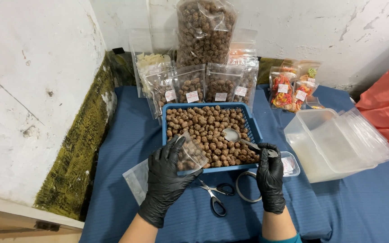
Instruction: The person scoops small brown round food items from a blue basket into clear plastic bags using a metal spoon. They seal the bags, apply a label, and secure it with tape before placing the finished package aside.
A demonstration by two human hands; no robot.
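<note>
pouch and spoon over the blue basket

the left hand (165,177), gloved black, wraps its fingers (176,148) round a clear pouch (190,155), holding it tilted at the near rim of the blue basket (254,126) of brown balls. the right hand (270,173) pinches the handle of a metal spoon (232,134), whose bowl lies on the balls. scissors (216,194) lie on the table (347,207) between the wrists.

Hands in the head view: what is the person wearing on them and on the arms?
Both the left hand and the right hand wear glossy black disposable gloves that fit tightly, wrinkle at the knuckles and end just past the wrists. The forearms below are bare, except for a teal sleeve edge at the bottom of the right arm. No rings, watches or markings show.
</note>
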